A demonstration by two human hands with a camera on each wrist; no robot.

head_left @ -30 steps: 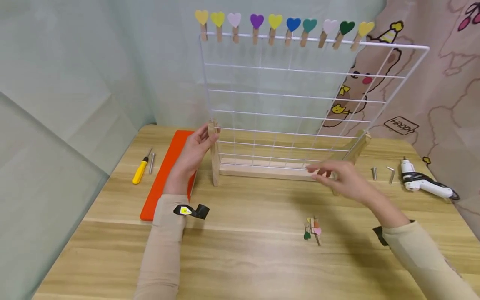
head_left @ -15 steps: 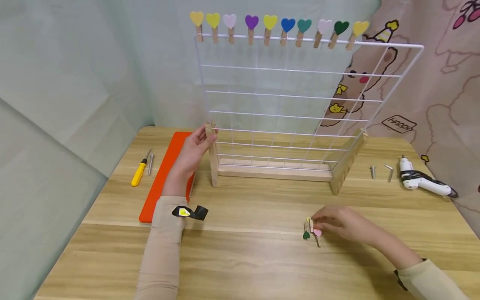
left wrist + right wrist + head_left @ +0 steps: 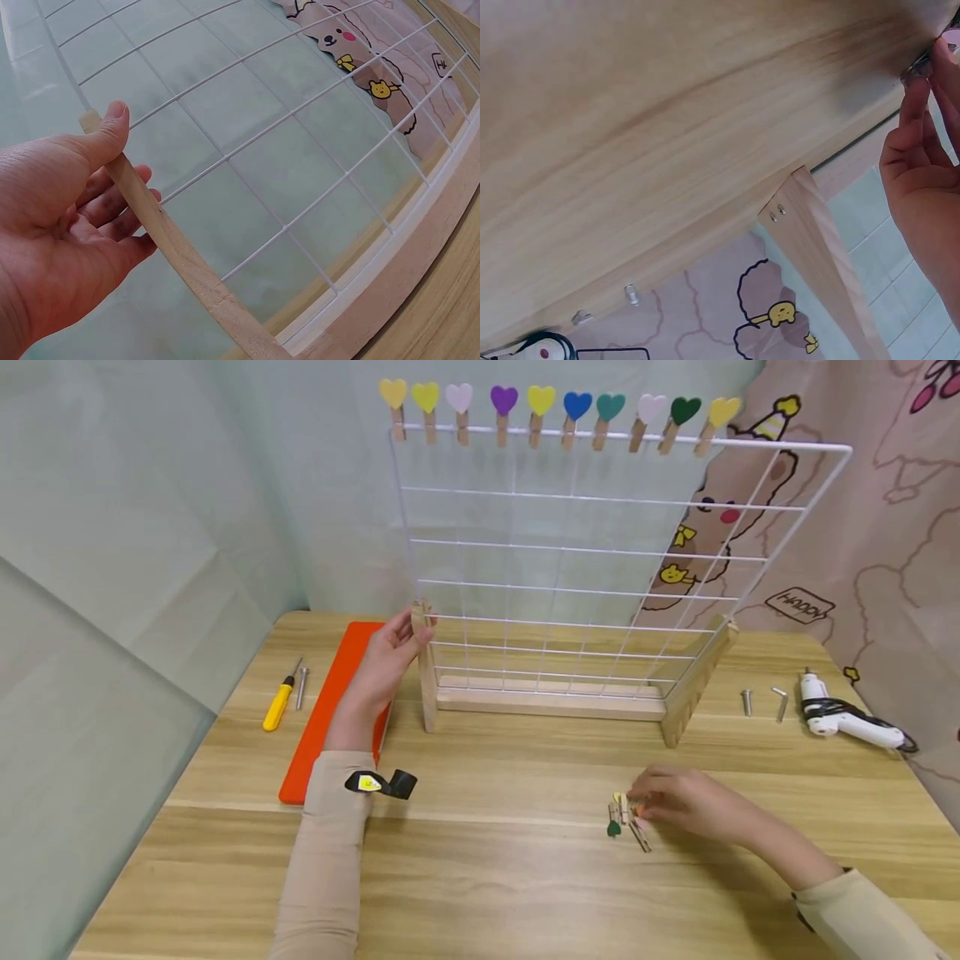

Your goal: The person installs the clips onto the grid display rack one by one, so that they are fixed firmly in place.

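Observation:
A white wire grid rack (image 3: 558,550) stands on a wooden base, with several heart-topped clothespins (image 3: 504,414) clipped along its top bar. My left hand (image 3: 384,660) grips the rack's left wooden upright (image 3: 176,247), thumb on the near side and fingers behind it. On the table in front of the rack lies a small cluster of heart clothespins (image 3: 621,814); a dark green heart (image 3: 614,829) shows among them. My right hand (image 3: 693,806) is at the right side of this cluster, finger and thumb pinching a clothespin with an orange heart, mostly hidden by the fingers.
Left on the table are a yellow screwdriver (image 3: 279,703), a long bolt (image 3: 302,688) and a red flat case (image 3: 322,735) under the left forearm. On the right lie a bolt (image 3: 747,702), a hex key (image 3: 780,704) and a white corded tool (image 3: 847,718).
My right hand has come down from beside the rack's base to the loose clothespins. A pin at the cluster's right has shifted slightly rightward. The left hand stays on the upright.

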